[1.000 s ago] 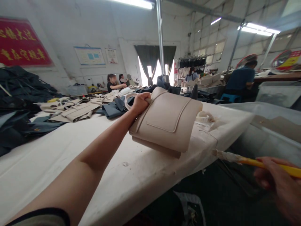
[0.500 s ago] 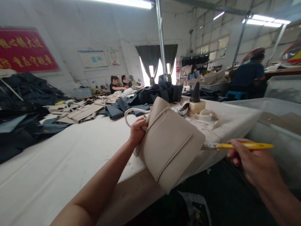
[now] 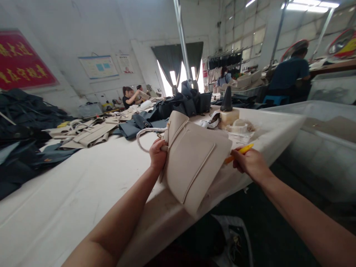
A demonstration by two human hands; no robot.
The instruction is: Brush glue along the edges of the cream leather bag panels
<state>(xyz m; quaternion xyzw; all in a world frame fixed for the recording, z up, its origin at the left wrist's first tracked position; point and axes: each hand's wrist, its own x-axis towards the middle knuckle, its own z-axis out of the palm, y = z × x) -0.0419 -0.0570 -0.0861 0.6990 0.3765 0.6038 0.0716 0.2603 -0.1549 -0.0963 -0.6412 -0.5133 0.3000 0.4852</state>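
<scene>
A beige bag (image 3: 191,159) lies tilted over the front edge of the white-covered table (image 3: 83,185). My left hand (image 3: 158,152) is closed on the bag's left side, near its wrapped handle (image 3: 143,140). My right hand (image 3: 246,161) grips a brush with a yellow handle (image 3: 247,148) at the bag's right edge. The brush's bristles are hidden behind the bag panel.
Beige pieces (image 3: 91,133) and dark bags (image 3: 178,105) are heaped on the table's far part. A black cone on a block (image 3: 228,118) and a roll of tape (image 3: 239,127) stand behind the bag. Plastic bins (image 3: 325,159) are at right; people sit farther back.
My right hand has moved left towards the bag with the brush, and its bristles have gone out of sight behind the panel. My left hand keeps its hold. The whole view has shifted slightly.
</scene>
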